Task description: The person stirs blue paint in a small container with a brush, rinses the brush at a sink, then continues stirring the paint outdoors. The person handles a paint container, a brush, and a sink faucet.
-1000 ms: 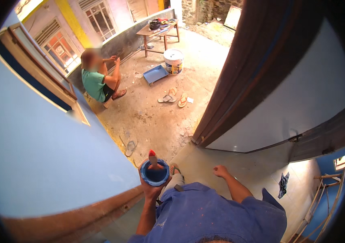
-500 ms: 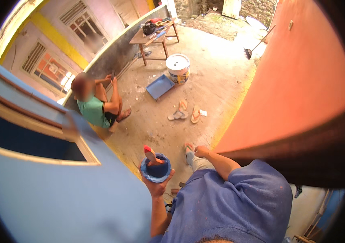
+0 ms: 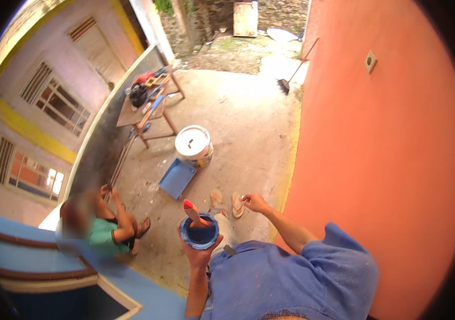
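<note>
My left hand point(image 3: 197, 255) is wrapped round a small blue paint pot point(image 3: 200, 246), holding it upright in front of my body. Inside the pot's rim leans a paintbrush point(image 3: 195, 214) with a red-tipped handle, its bristles hidden in the pot; dark blue paint shows there. My right hand point(image 3: 254, 202) hangs forward with loosely bent fingers, and I see nothing in it. Below it on the floor lie orange-strapped flip-flops point(image 3: 237, 206), partly covered by my foot and hand.
Ahead stand a lidded white bucket point(image 3: 194, 143) and a blue paint tray point(image 3: 177, 178). A wooden table point(image 3: 129, 114) with a black bag and tools is by the low wall. A person point(image 3: 107, 232) in green sits at left. An orange wall point(image 3: 377, 160) runs along the right; a broom point(image 3: 284, 85) leans there.
I have moved forward, and my view has turned right. The flip-flops, bucket and tray are nearer. My right hand has reached forward and its fingers have loosened; the pot stays in my left.
</note>
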Demonstrator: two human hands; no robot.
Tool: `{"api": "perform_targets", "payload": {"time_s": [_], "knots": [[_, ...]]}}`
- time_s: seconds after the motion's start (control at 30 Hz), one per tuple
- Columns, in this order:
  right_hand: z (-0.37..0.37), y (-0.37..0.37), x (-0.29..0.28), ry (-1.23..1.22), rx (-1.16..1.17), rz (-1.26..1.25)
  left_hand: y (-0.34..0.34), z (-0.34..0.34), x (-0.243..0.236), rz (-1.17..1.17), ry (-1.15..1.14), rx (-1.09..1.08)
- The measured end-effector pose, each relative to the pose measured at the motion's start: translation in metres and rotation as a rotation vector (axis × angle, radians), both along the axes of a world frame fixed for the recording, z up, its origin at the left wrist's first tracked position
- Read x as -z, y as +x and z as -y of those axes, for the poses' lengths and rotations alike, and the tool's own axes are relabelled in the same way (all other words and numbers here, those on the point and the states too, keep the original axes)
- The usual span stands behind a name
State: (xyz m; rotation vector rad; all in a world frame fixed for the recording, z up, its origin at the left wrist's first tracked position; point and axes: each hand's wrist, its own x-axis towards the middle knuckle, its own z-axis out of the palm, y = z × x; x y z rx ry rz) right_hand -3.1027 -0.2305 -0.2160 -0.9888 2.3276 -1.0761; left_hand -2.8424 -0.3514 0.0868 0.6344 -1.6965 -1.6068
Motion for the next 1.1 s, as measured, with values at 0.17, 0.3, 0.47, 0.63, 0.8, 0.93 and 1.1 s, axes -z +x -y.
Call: {"api": "perform_targets", "payload": {"time_s": [0.17, 0.3, 0.47, 0.63, 0.8, 0.93, 1.1], "knots": [[0.032, -0.099, -0.057, 0.176, 0.151, 0.369, -0.114, 0.089, 0.011, 0.001, -0.004, 0.105], [0.04, -0.21, -0.02, -0.01, 0.292, 0.673, -0.221, 0.162, 0.017, -0.016, -0.014, 0.207], [-0.03, -0.282, 0.022, 0.111, 0.386, 0.773, -0.367, 0.242, -0.003, 0.048, 0.021, 0.255], [-0.111, -0.249, 0.118, 0.453, 0.727, 1.448, -0.501, 0.32, 0.005, 0.047, -0.047, 0.268], [-0.026, -0.331, 0.096, 0.58, 0.697, 1.464, -0.634, 0.384, 0.007, -0.006, -0.057, 0.261], [0.054, -0.475, 0.113, 0.575, 0.578, 1.347, -0.73, 0.434, 0.025, -0.001, -0.066, 0.212], [0.192, -0.759, 0.112, 0.519, 0.302, 0.825, -0.825, 0.503, 0.031, -0.008, -0.012, 0.111]]}}
